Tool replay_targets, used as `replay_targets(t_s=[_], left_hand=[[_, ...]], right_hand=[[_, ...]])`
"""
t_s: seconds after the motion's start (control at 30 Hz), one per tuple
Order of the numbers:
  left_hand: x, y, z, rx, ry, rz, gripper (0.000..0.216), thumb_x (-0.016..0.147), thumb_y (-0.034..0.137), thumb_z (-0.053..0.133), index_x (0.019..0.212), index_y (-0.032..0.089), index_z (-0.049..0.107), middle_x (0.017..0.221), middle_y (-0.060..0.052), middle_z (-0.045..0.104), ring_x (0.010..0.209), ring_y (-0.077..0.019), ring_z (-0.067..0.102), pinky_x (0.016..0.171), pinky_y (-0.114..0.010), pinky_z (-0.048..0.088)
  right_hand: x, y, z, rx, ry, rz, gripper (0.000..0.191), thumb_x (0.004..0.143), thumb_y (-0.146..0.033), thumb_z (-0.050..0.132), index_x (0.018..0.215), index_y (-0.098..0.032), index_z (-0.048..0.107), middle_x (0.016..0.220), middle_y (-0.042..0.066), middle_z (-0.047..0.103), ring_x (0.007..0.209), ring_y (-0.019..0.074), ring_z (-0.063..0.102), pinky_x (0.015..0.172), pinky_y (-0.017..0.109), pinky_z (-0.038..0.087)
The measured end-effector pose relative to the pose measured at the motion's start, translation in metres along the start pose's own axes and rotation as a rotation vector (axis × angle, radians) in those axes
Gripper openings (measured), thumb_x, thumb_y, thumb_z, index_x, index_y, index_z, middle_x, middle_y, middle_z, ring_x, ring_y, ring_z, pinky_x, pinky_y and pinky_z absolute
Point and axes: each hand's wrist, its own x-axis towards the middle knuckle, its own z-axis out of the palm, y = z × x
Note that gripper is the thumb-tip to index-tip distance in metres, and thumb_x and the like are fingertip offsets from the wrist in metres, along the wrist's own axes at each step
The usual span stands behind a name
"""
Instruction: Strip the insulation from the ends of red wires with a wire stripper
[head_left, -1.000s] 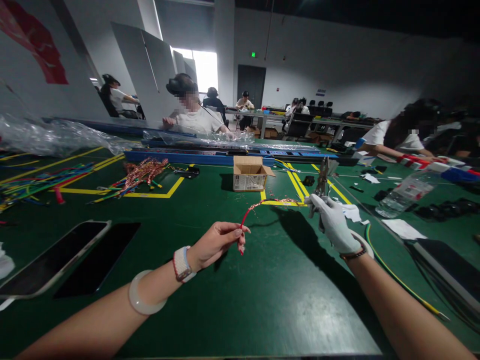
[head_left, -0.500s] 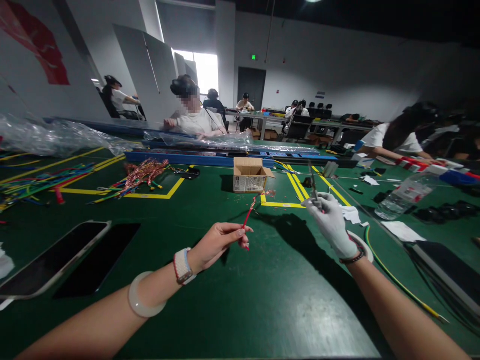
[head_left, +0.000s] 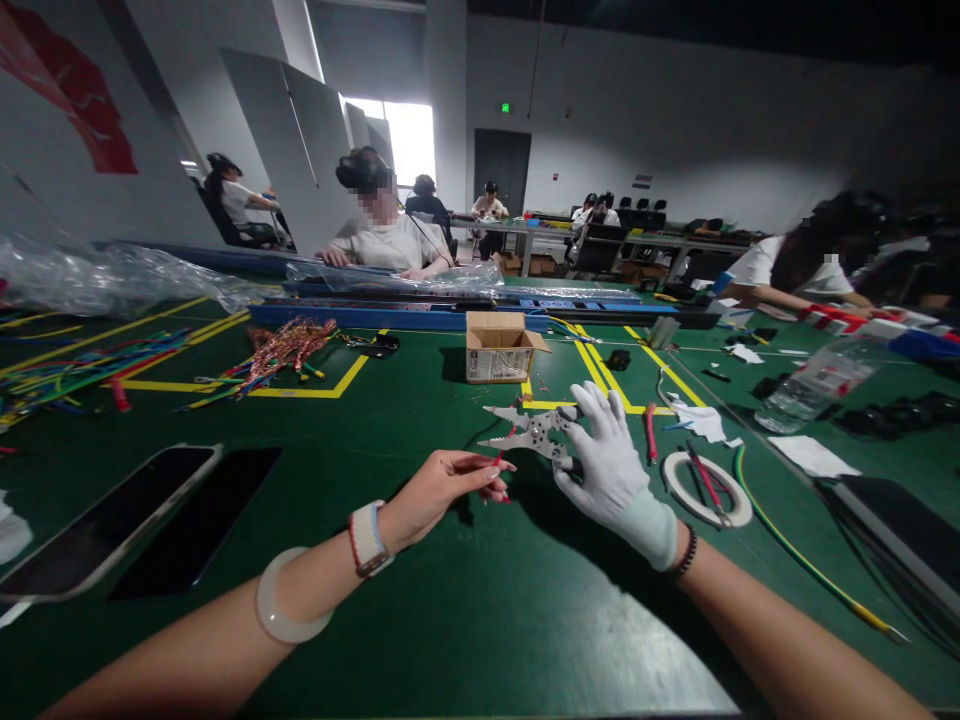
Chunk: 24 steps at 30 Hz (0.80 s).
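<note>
My bare left hand (head_left: 442, 490) is closed in a pinch on a thin red wire (head_left: 499, 460) above the green table. In my right hand (head_left: 609, 475), which wears a white glove, are metal wire strippers (head_left: 536, 433). Its fingers are spread along the handles. The strippers' jaws stand apart and point left, with the upper end of the wire between them. Whether the jaws touch the wire I cannot tell. Past both hands sits an open cardboard box (head_left: 496, 364).
Beside my right arm lie a white ring (head_left: 670, 488) and a green-yellow cable (head_left: 795, 565). A plastic bottle (head_left: 814, 385) lies further right. Stripped copper wires (head_left: 289, 350) are piled back left, and a dark phone (head_left: 199, 520) lies near my left arm. A person (head_left: 386, 235) sits opposite.
My right hand has come left and toward me, bringing the strippers to the red wire, and its fingers have spread. My left hand has barely shifted right.
</note>
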Motion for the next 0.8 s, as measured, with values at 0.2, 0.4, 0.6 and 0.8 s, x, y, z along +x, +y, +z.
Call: replay_targets(t_s=[0.2,0.4,0.6,0.8], left_hand=[[0.0009,-0.0035,-0.0004,0.029,-0.001,0.001,0.025,0.077,0.023,0.073,0.098,0.009,0.073,0.078,-0.007,0.072,0.072,-0.0153,0.065,0.070,-0.027,0.050],[0.0019,-0.0061,-0.0001,0.050,-0.010,0.028,0.025,0.076,0.024,0.073,0.097,0.010,0.073,0.073,-0.005,0.070,0.065,-0.0137,0.062,0.065,-0.025,0.048],[0.0017,-0.0051,0.0004,0.095,-0.009,0.003,0.028,0.076,0.026,0.074,0.101,0.012,0.074,0.072,-0.004,0.069,0.063,-0.0136,0.061,0.065,-0.026,0.049],[0.0019,-0.0027,-0.0014,0.158,-0.019,-0.002,0.027,0.078,0.026,0.071,0.101,0.013,0.074,0.071,-0.003,0.068,0.066,-0.0133,0.059,0.068,-0.026,0.049]], right_hand=[[-0.0010,-0.0039,0.0057,-0.029,-0.020,0.040,0.043,0.067,-0.025,0.059,0.108,-0.012,0.055,0.153,0.019,0.013,0.141,0.0414,0.006,0.111,0.063,0.011],[0.0002,-0.0090,0.0032,-0.045,-0.071,0.037,0.040,0.067,-0.028,0.058,0.104,-0.011,0.057,0.148,0.021,0.025,0.140,0.0419,0.010,0.110,0.064,0.012],[0.0013,-0.0097,0.0002,-0.119,-0.101,0.036,0.045,0.068,-0.031,0.058,0.109,-0.012,0.060,0.130,0.018,0.044,0.132,0.0380,0.028,0.113,0.061,0.007],[0.0012,-0.0066,0.0013,-0.151,-0.081,0.013,0.039,0.071,-0.028,0.057,0.108,-0.017,0.062,0.122,0.014,0.050,0.121,0.0329,0.039,0.113,0.061,0.007]])
